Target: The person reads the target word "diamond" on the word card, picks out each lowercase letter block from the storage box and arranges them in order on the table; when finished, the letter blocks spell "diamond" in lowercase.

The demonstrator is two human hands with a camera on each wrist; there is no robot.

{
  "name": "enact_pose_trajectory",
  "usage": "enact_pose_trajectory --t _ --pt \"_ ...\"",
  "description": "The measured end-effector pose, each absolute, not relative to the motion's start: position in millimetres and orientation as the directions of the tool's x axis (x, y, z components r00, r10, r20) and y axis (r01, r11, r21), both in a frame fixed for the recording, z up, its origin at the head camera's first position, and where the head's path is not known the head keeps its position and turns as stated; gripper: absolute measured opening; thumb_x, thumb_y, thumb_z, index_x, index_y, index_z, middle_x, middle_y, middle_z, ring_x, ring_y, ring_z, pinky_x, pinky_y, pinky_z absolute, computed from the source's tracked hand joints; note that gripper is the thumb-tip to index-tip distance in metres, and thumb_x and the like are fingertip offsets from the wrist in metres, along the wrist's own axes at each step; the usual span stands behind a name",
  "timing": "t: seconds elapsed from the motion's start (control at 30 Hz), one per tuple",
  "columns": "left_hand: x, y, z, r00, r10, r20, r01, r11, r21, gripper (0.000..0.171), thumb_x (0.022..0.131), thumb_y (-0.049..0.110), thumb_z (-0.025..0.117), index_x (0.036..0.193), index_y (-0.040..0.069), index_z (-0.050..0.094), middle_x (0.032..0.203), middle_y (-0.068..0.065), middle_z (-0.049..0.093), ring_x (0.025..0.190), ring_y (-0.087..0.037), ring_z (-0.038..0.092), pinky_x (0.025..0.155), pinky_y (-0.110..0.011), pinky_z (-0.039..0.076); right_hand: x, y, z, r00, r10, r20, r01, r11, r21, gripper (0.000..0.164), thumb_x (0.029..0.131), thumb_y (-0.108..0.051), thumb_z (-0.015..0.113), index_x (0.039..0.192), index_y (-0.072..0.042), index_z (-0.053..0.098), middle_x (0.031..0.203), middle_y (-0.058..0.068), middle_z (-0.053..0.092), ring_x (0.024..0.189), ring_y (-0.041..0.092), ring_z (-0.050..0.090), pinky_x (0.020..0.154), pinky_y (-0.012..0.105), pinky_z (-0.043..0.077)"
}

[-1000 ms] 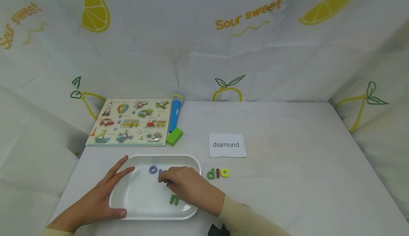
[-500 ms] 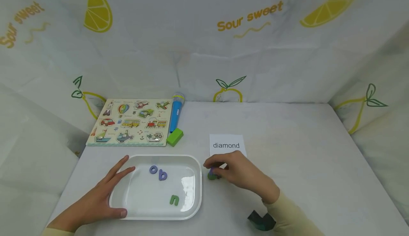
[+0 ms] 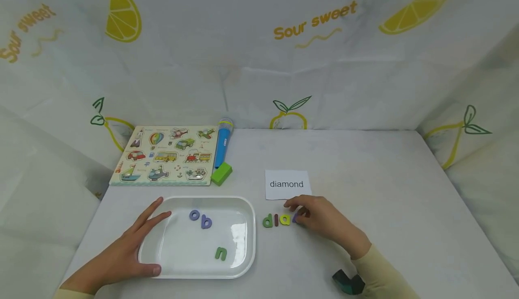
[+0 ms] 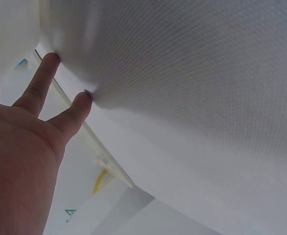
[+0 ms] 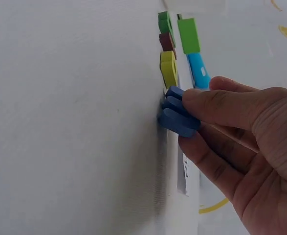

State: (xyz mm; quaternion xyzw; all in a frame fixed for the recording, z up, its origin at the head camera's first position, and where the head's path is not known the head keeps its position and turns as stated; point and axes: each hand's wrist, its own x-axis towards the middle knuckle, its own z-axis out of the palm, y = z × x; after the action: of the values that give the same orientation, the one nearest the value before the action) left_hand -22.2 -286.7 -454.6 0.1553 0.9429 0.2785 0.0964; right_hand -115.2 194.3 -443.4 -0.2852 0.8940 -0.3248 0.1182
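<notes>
Blue letter [image 5: 177,122], likely m, pinched between right fingers [image 5: 202,154].

Your right hand [image 3: 327,221] covers most of the letter m [image 3: 295,218] in the head view and hides part of it in the right wrist view. Your left hand [image 3: 117,256] hides some of the rim of the white tray [image 3: 186,245]. The tiny words [image 3: 162,147] on the puzzle board [image 3: 169,164] are too small to read. Your right sleeve [image 3: 383,274] gets cut off at the bottom, and you can't tell what the dark thing [image 3: 344,283] beside it is.
</notes>
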Motion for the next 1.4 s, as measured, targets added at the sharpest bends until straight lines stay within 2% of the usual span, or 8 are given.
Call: enact_pose_trajectory --t 0.37,0.7,0.93,1.07,1.23,1.4 --pt "-22.8 -286.5 -456.1 -0.933 0.347 -0.095 0.244 0.804 0.542 0.11 0.066 0.062 0.087 0.157 0.03 0.036 0.17 0.005 -0.001 0.14 -0.043 0.033 0.087 -0.059 0.052 -105.8 195.3 -448.6 -0.812 -0.58 0.061 -0.55 0.727 -0.411 0.035 0.081 -0.007 0.084 0.114 -0.011 0.073 0.102 -0.003 0.067 0.087 0.012 0.061 0.079 0.033 0.056" --pt "-24.4 -286.7 -456.6 -0.933 0.349 -0.09 0.251 0.808 0.533 0.11 0.065 0.062 0.088 0.157 0.03 0.036 0.17 0.004 0.0 0.14 -0.044 0.034 0.087 -0.059 0.053 -99.7 192.4 -447.6 -0.805 -0.592 0.033 -0.549 0.723 -0.42 0.035 0.081 -0.001 0.082 0.113 -0.013 0.073 0.103 -0.003 0.067 0.09 0.011 0.061 0.079 0.032 0.056" --pt "-23.2 -287.0 -455.4 -0.934 0.346 -0.083 0.255 0.812 0.525 0.111 0.065 0.062 0.088 0.157 0.029 0.036 0.17 0.005 0.0 0.139 -0.042 0.034 0.087 -0.058 0.053 -101.4 183.7 -446.4 -0.8 -0.59 0.111 -0.579 0.711 -0.399 0.04 0.079 -0.011 0.086 0.116 -0.017 0.072 0.11 -0.005 0.067 0.099 0.013 0.059 0.084 0.036 0.055" --pt "-21.7 -287.2 -455.2 -0.936 0.338 -0.094 0.242 0.817 0.522 0.111 0.064 0.062 0.088 0.157 0.03 0.036 0.17 0.005 -0.001 0.138 -0.041 0.035 0.086 -0.056 0.054 -103.3 175.7 -448.8 -0.79 -0.605 0.098 -0.588 0.702 -0.402 0.038 0.081 -0.011 0.084 0.116 -0.015 0.072 0.106 -0.004 0.068 0.095 0.014 0.06 0.08 0.036 0.055" --pt "-22.0 -286.5 -456.0 -0.934 0.342 -0.102 0.239 0.812 0.532 0.111 0.065 0.063 0.087 0.157 0.031 0.035 0.17 0.006 -0.001 0.139 -0.042 0.034 0.088 -0.059 0.053 -104.1 172.8 -451.8 -0.787 -0.612 0.085 -0.592 0.709 -0.384 0.037 0.08 -0.009 0.083 0.115 -0.016 0.072 0.102 -0.006 0.069 0.09 0.013 0.059 0.076 0.034 0.054" --pt "-22.6 -286.8 -457.3 -0.933 0.35 -0.088 0.254 0.809 0.53 0.111 0.065 0.062 0.088 0.157 0.03 0.035 0.17 0.004 -0.001 0.139 -0.044 0.034 0.088 -0.061 0.052 -104.7 173.3 -449.9 -0.766 -0.63 0.123 -0.621 0.679 -0.392 0.041 0.08 -0.009 0.084 0.117 -0.016 0.071 0.107 -0.006 0.068 0.098 0.015 0.06 0.08 0.036 0.054"
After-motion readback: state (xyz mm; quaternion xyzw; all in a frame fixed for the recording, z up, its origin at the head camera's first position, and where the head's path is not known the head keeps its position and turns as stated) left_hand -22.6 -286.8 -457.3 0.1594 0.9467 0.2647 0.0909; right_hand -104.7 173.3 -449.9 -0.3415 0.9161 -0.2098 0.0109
